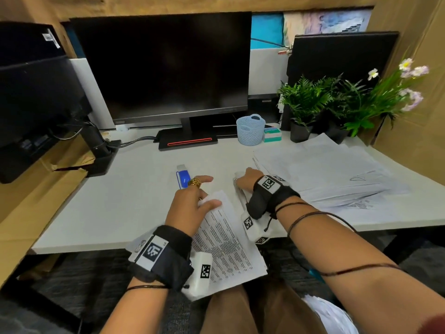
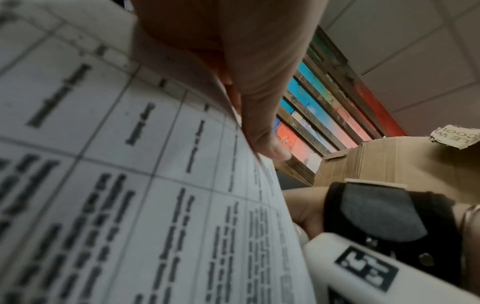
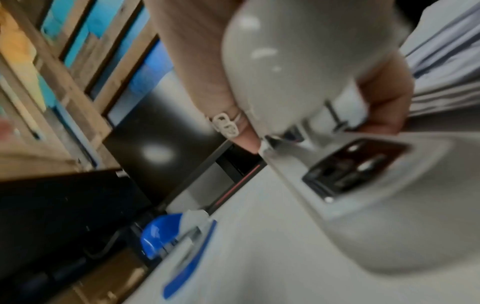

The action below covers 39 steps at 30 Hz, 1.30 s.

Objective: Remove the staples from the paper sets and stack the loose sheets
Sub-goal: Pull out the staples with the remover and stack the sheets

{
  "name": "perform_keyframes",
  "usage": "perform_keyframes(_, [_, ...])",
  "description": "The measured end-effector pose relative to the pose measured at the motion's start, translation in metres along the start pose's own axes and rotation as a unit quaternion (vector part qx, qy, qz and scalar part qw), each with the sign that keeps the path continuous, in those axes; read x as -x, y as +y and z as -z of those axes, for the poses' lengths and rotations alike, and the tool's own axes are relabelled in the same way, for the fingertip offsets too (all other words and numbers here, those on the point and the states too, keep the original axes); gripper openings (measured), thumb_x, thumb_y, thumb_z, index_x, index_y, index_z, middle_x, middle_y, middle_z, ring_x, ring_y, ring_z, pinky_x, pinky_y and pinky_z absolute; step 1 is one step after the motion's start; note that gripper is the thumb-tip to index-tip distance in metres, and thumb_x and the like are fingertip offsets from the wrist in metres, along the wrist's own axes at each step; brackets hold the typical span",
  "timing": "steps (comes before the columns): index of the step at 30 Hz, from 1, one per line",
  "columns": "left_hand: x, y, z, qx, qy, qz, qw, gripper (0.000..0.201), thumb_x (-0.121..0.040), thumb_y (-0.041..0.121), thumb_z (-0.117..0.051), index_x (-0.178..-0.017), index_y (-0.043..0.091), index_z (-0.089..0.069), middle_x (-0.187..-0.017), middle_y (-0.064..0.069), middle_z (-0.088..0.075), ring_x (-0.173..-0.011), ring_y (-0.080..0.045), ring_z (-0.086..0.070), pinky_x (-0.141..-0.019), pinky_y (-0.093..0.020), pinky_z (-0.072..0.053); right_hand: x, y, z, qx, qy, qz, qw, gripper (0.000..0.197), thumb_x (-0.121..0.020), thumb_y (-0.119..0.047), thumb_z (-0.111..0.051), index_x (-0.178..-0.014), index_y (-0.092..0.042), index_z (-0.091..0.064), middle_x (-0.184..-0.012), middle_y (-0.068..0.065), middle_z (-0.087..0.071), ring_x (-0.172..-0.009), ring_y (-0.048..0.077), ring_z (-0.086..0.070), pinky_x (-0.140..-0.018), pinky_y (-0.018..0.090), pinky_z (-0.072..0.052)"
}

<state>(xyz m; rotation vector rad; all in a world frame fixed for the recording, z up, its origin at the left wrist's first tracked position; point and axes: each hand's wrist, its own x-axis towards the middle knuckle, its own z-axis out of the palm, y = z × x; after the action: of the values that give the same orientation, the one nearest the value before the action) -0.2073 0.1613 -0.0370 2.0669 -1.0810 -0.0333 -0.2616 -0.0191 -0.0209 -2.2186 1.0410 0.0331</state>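
Note:
A stapled paper set (image 1: 227,244) printed with tables hangs off the desk's front edge over my lap. My left hand (image 1: 204,200) pinches its top corner, thumb on top; the left wrist view shows the thumb (image 2: 259,123) pressed on the printed sheet (image 2: 130,185). My right hand (image 1: 244,180) grips a white stapler-like tool (image 1: 238,189) lying on the desk just right of that corner. Close up, the fingers curl round the tool's white body (image 3: 298,61) above its base with a metal plate (image 3: 363,195). A spread pile of loose sheets (image 1: 337,172) covers the desk's right side.
A blue and white stapler (image 1: 183,178) lies just beyond my left hand. Behind stand a monitor (image 1: 166,66), a pale blue basket (image 1: 250,128) and potted plants (image 1: 310,102). More white sheets (image 1: 330,314) lie by my right thigh. Cardboard walls flank the desk (image 1: 134,189).

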Motion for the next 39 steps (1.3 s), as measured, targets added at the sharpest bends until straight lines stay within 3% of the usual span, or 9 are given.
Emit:
perform_keyframes(2, [0.000,-0.001,0.000,0.015,0.008,0.010,1.000,0.025,-0.071,0.025,-0.079,-0.073,0.006,-0.062,-0.121,0.018,-0.047,-0.082,-0.006,-0.055,-0.068,-0.012,-0.038,0.000,0.000,0.000,-0.136,0.027,-0.019,0.990,0.063,-0.095,-0.033,-0.047,-0.143,-0.001,-0.023,-0.146,0.018,-0.035,-0.132,0.033,-0.037,-0.106,0.033,-0.032])
perform_keyframes(5, [0.001,0.002,0.001,0.038,0.016,0.017,0.999,0.038,-0.060,0.022,-0.086,-0.065,0.016,-0.049,-0.118,0.018,-0.042,-0.075,-0.002,-0.049,-0.064,-0.013,-0.037,0.004,0.000,-0.005,-0.361,0.049,-0.032,0.931,0.069,-0.089,-0.027,-0.055,-0.144,-0.002,-0.021,-0.140,0.018,-0.039,-0.123,0.035,-0.044,-0.104,0.042,-0.039])
perform_keyframes(9, [0.002,0.010,0.002,0.041,0.007,-0.005,0.999,0.045,-0.058,0.021,-0.088,-0.077,0.013,-0.048,-0.109,0.013,-0.042,-0.068,-0.003,-0.046,-0.061,-0.016,-0.035,0.009,-0.001,-0.011,-0.507,0.064,-0.043,0.859,0.055,-0.080,-0.034,-0.066,-0.123,-0.005,-0.048,-0.120,0.018,-0.056,-0.108,0.035,-0.055,-0.098,0.048,-0.044])
perform_keyframes(11, [0.003,0.013,0.002,0.034,-0.004,-0.014,0.999,0.050,-0.059,0.019,-0.087,-0.088,0.011,-0.046,-0.100,0.008,-0.045,-0.066,-0.003,-0.046,-0.059,-0.015,-0.034,0.011,-0.006,-0.012,-0.526,0.035,-0.039,0.849,0.044,-0.083,-0.040,-0.062,-0.113,-0.008,-0.053,-0.118,0.019,-0.057,-0.109,0.035,-0.055,-0.100,0.049,-0.042])
perform_keyframes(13, [0.004,0.016,0.002,0.026,-0.011,-0.021,0.999,0.049,-0.061,0.019,-0.086,-0.089,0.010,-0.047,-0.098,0.008,-0.045,-0.062,-0.003,-0.045,-0.057,-0.011,-0.035,0.012,-0.010,-0.012,-0.526,0.018,-0.030,0.850,0.051,-0.082,-0.046,-0.058,-0.118,-0.010,-0.051,-0.121,0.018,-0.056,-0.111,0.035,-0.053,-0.101,0.050,-0.040])
perform_keyframes(17, [0.004,0.017,0.002,0.007,-0.013,-0.023,1.000,0.048,-0.064,0.022,-0.084,-0.093,0.013,-0.046,-0.091,0.010,-0.045,-0.065,-0.004,-0.047,-0.061,-0.006,-0.036,0.014,-0.014,-0.015,-0.515,0.038,-0.023,0.856,0.057,-0.087,-0.048,-0.054,-0.128,-0.011,-0.046,-0.123,0.014,-0.053,-0.112,0.032,-0.051,-0.103,0.048,-0.040])
perform_keyframes(26, [0.006,0.024,0.002,0.029,-0.022,-0.019,0.999,0.064,-0.068,0.020,-0.081,-0.115,0.022,-0.037,-0.072,0.006,-0.045,-0.072,-0.011,-0.049,-0.062,-0.012,-0.035,0.021,-0.018,-0.023,-0.531,0.086,-0.028,0.843,0.064,-0.091,-0.055,-0.046,-0.137,-0.010,-0.040,-0.135,0.008,-0.045,-0.123,0.028,-0.042,-0.104,0.039,-0.033])
perform_keyframes(36, [0.009,0.024,0.002,0.050,-0.013,-0.011,0.999,0.055,-0.068,0.019,-0.081,-0.107,0.021,-0.042,-0.070,0.005,-0.046,-0.063,-0.008,-0.046,-0.060,-0.014,-0.037,0.025,-0.022,-0.020,-0.563,0.034,0.005,0.826,0.071,-0.088,-0.059,-0.047,-0.145,-0.021,-0.028,-0.147,0.009,-0.033,-0.134,0.028,-0.032,-0.113,0.046,-0.024])
perform_keyframes(39, [0.008,0.016,0.006,0.045,0.009,-0.011,0.999,0.047,-0.067,0.018,-0.082,-0.104,0.011,-0.053,-0.074,0.013,-0.043,-0.063,-0.007,-0.044,-0.060,-0.014,-0.036,0.012,-0.019,-0.008,-0.577,0.020,-0.030,0.816,0.090,-0.070,-0.065,-0.062,-0.143,-0.022,-0.031,-0.135,0.012,-0.045,-0.122,0.033,-0.045,-0.103,0.050,-0.037])
